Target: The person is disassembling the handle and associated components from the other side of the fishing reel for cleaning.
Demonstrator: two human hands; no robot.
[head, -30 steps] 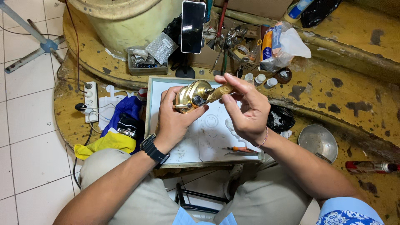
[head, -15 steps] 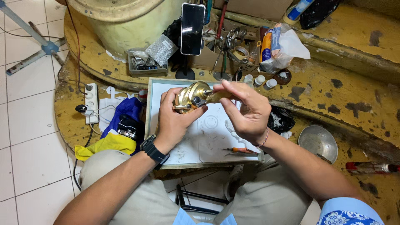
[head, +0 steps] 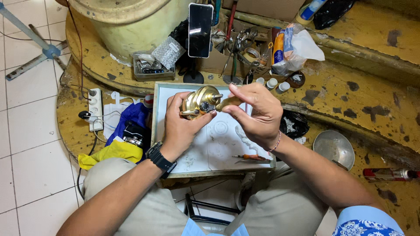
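far left, white power strip [head: 95, 109] on the yellow tabletop [head: 376, 105], blue and yellow cloth [head: 120, 140] beside it. left hand [head: 181, 124], black watch [head: 160, 158] at the wrist, clamped around a gold fishing reel [head: 202, 102] above a white tray [head: 218, 144]. right hand [head: 256, 114] pinching the reel's handle [head: 227, 103]. orange screwdriver [head: 249, 157] on the tray. 1 metal bowl [head: 335, 149] farther right.

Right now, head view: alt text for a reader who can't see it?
Seen from above, a seated person's left hand grips a gold fishing reel while the right hand pinches its handle, over a white tray holding a small orange screwdriver. Tools, bottles and an upright phone crowd the worn yellow bench behind.
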